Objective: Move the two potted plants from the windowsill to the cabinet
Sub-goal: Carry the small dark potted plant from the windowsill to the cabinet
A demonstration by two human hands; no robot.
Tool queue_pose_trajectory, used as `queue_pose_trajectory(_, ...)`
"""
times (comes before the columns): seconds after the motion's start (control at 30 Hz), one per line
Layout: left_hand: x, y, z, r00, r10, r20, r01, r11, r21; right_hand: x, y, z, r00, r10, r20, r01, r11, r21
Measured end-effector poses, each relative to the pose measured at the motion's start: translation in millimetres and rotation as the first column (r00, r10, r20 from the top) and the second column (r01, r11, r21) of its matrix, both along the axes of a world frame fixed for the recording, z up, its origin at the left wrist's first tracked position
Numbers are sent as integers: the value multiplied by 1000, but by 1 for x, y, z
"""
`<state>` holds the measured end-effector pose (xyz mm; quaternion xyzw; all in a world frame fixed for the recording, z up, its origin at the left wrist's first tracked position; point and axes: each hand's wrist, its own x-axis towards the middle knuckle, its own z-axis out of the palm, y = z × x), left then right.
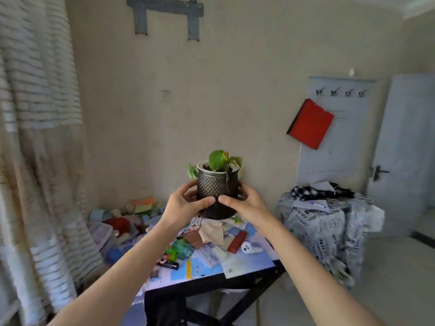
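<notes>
A dark, studded pot [215, 184] with a small green-leaved plant [217, 160] is held up in the air in front of me, above a cluttered table. My left hand [186, 203] grips the pot's left side and my right hand [242, 203] grips its right side, thumbs meeting on the near face. The pot stands upright. No second potted plant, windowsill or cabinet is plainly in view.
A black-framed table [211, 287] below is strewn with papers, toys and small items. A striped curtain [40, 137] hangs at left. A cloth-covered stand [329, 229] is at right, beside a pale door [404, 161] and a hook rack with a red folder [310, 123].
</notes>
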<state>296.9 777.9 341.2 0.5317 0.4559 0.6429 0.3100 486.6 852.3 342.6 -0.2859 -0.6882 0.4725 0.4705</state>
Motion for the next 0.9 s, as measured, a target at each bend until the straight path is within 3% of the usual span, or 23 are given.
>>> queue_pose_trajectory(0.37,89,39,-2,949,-314,-5,314,949,-19,104,-25,-4,967,-251,-49,248,967,-64)
queue_pose_trajectory(0.9,281,91,4,845,-535,6,535,844,-37,291,-33,10,881,-472,-30,470,881,-51)
